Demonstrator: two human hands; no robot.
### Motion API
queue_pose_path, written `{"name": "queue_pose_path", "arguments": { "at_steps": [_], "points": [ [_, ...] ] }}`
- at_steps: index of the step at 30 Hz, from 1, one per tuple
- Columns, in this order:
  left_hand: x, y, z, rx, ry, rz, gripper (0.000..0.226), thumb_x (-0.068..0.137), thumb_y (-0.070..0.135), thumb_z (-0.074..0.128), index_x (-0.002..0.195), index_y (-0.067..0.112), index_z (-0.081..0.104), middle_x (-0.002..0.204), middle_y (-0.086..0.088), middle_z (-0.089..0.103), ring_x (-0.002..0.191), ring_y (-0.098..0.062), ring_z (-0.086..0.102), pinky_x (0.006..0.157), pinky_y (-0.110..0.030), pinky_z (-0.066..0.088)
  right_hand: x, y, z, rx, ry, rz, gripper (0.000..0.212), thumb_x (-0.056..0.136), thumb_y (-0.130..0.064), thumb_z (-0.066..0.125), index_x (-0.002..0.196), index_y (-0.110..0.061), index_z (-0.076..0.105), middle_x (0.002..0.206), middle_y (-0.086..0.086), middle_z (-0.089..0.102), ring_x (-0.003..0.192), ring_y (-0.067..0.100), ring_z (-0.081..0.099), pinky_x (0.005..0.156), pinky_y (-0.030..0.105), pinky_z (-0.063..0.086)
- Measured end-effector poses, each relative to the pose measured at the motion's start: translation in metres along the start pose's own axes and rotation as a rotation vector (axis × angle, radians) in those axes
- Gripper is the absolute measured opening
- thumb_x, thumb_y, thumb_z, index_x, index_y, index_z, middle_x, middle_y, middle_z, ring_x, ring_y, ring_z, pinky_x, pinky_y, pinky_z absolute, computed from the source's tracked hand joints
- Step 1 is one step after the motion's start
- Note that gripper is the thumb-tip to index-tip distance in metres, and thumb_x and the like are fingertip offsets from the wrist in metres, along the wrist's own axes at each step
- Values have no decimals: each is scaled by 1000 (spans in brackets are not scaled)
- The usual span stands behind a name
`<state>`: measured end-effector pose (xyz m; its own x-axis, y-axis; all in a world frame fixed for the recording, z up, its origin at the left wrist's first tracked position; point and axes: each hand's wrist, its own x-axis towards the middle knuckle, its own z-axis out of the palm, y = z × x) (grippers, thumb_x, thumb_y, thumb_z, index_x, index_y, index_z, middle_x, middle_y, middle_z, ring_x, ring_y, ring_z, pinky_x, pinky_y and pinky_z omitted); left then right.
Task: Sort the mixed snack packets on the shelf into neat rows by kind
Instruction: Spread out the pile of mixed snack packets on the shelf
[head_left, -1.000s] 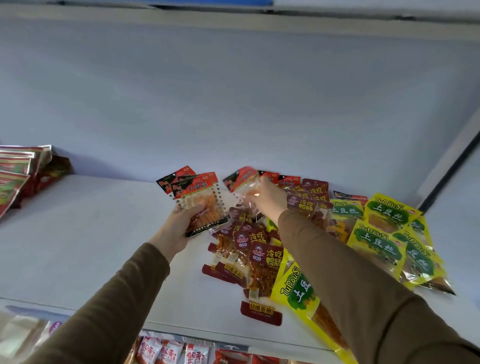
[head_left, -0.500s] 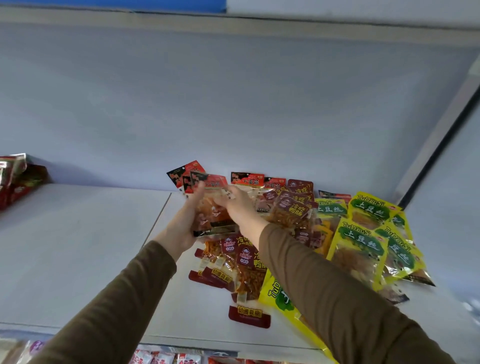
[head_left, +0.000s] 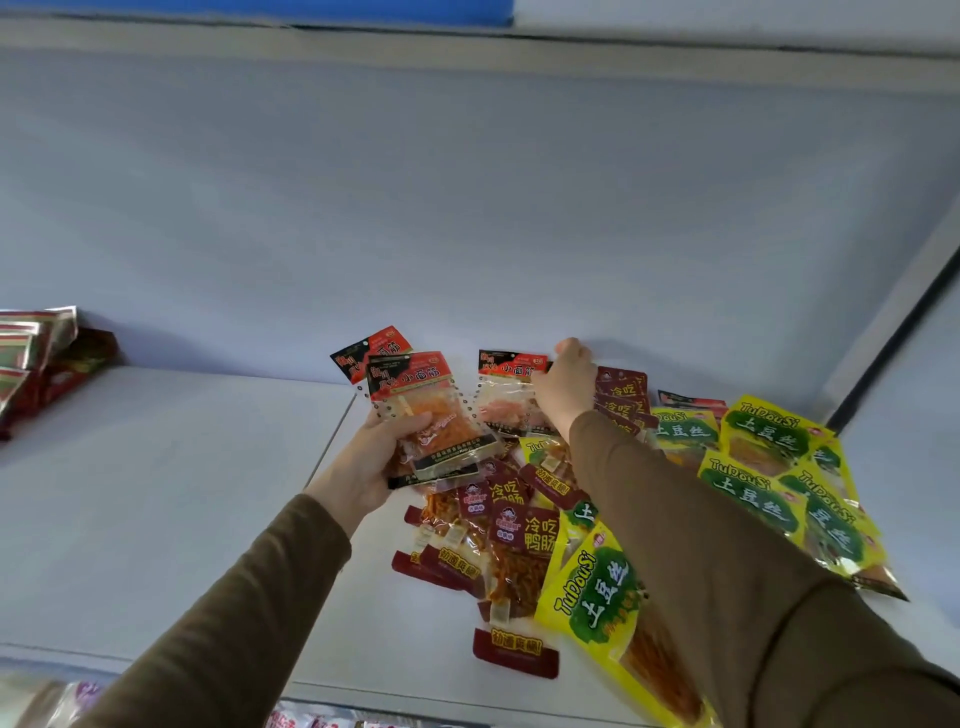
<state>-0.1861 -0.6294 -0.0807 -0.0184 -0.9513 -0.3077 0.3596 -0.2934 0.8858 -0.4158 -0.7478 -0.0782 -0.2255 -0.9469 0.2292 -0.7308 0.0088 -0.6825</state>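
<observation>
Snack packets (head_left: 524, 545) heaped on shelf (head_left: 156, 493), left hand (head_left: 363, 467) gripping red-topped packets (head_left: 426, 415), right hand (head_left: 563, 387) pinching another red-topped packet (head_left: 506, 395)

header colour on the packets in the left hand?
Red with a black corner, on the packets the left hand grips; head view, the only one.

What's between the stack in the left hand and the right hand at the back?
In the head view, one red-topped clear packet lies between the held stack and the right hand, which touches its right edge.

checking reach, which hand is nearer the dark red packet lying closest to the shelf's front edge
Left. The left hand grips red-topped packets up-left of the dark red packet; the right hand reaches farther back.
</observation>
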Motion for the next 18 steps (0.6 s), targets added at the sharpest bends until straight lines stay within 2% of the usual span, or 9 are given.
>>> {"name": "queue_pose_path", "arguments": {
  "at_steps": [6, 10, 13, 15, 18],
  "points": [
    [5, 0, 2, 5, -15, 4, 47, 92, 16, 74, 135, 19, 55, 117, -10, 77, 102, -31, 76, 74, -41, 62, 7, 15, 15, -426, 29, -106, 37, 98, -30, 66, 126, -8, 54, 124, 15, 63, 118, 36, 53, 84, 44, 54],
    [9, -1, 1, 22, -14, 11, 44, 92, 16, 73, 133, 20, 57, 115, -9, 77, 97, -28, 77, 67, -37, 62, 8, 13, 16, -576, -18, -77, 44, 99, -45, 61, 123, -9, 63, 122, 13, 65, 121, 36, 53, 87, 43, 52],
    [13, -3, -3, 43, -13, 16, 45, 92, 17, 74, 133, 21, 56, 116, -9, 77, 99, -29, 77, 70, -39, 62, 9, 12, 19, -591, -34, -68, 35, 102, -39, 59, 119, -10, 70, 127, 12, 60, 122, 34, 53, 78, 40, 53],
    [15, -4, -6, 60, -2, 18, 47, 92, 19, 75, 135, 21, 56, 117, -9, 76, 103, -30, 76, 77, -41, 61, 9, 10, 18, -538, -19, -86, 30, 103, -36, 59, 115, -13, 72, 121, 8, 63, 114, 30, 60, 68, 34, 48],
    [17, -4, -15, 73, 14, 18, 46, 92, 20, 75, 134, 21, 57, 117, -8, 77, 103, -29, 76, 77, -41, 61, 6, -1, 7, -407, 23, -173, 25, 106, -34, 53, 114, -17, 70, 109, 3, 71, 103, 26, 68, 66, 30, 39]
  ]
}}
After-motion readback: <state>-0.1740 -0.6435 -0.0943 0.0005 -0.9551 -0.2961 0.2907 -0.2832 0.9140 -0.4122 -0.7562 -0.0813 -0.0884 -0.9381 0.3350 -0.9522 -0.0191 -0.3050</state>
